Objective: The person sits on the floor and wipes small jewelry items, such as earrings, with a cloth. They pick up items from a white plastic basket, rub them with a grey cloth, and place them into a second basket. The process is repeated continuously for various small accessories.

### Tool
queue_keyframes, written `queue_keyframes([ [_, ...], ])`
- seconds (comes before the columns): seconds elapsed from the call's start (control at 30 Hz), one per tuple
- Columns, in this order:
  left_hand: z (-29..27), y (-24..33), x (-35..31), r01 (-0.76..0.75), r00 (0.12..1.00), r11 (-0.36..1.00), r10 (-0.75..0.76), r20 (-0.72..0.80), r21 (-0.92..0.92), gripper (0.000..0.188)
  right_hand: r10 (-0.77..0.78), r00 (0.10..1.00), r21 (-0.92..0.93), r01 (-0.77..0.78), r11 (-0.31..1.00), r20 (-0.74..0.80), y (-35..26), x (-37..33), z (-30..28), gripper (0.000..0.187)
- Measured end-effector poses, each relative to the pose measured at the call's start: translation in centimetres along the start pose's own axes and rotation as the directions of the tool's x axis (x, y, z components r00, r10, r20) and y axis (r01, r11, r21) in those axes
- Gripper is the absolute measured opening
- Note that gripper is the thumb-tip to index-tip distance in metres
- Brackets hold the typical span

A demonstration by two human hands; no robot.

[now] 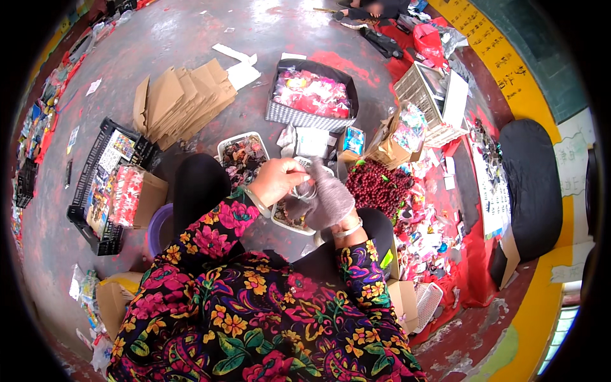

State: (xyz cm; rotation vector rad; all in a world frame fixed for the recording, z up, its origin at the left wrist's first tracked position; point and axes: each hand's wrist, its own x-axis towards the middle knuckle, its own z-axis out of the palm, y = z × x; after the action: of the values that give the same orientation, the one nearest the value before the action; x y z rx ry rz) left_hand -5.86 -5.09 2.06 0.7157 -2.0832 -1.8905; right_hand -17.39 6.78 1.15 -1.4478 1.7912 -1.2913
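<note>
In front of my lap, my left hand (273,183) is closed in a pinch, thumb and index finger together. A thin pale ring or strand seems to hang just under those fingertips; what they hold is too small to make out. Grey-mauve fuzzy fabric (333,198), perhaps a glove or small sock, covers my right hand (347,221) nearly to the wrist. Its narrow tip points up beside my left fingertips, and my right fingers are hidden inside. Below both hands stands a white basket (294,227) with brownish pieces, partly covered by them.
Another white basket (223,145) of dark scraps stands ahead. Beyond is a woven box (305,116) of pink packets. Flattened cardboard (184,102) and a black crate (79,213) lie left. Dark red beads or berries (380,190) are heaped right, near a wicker basket (439,130).
</note>
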Motion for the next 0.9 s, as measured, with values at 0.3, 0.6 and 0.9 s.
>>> queue_keyframes([
  [0.3,0.4,-2.8,0.2,0.233,0.950,0.892,-0.124,0.286,-0.388,0.014,0.038,0.981,-0.651,0.095,0.753,0.188,0.4,-1.5,-0.8,0.029],
  [0.6,1.4,-2.0,-0.7,0.239,0.944,0.868,-0.102,0.314,-0.435,0.011,0.124,0.985,-0.673,-0.011,0.740,0.120,-0.7,-0.9,-0.9,0.058],
  [0.9,0.8,-1.7,-0.7,0.235,0.952,0.873,-0.117,0.284,-0.428,0.011,0.170,0.985,0.513,-0.167,0.842,0.042,1.5,-2.2,-0.1,0.033],
])
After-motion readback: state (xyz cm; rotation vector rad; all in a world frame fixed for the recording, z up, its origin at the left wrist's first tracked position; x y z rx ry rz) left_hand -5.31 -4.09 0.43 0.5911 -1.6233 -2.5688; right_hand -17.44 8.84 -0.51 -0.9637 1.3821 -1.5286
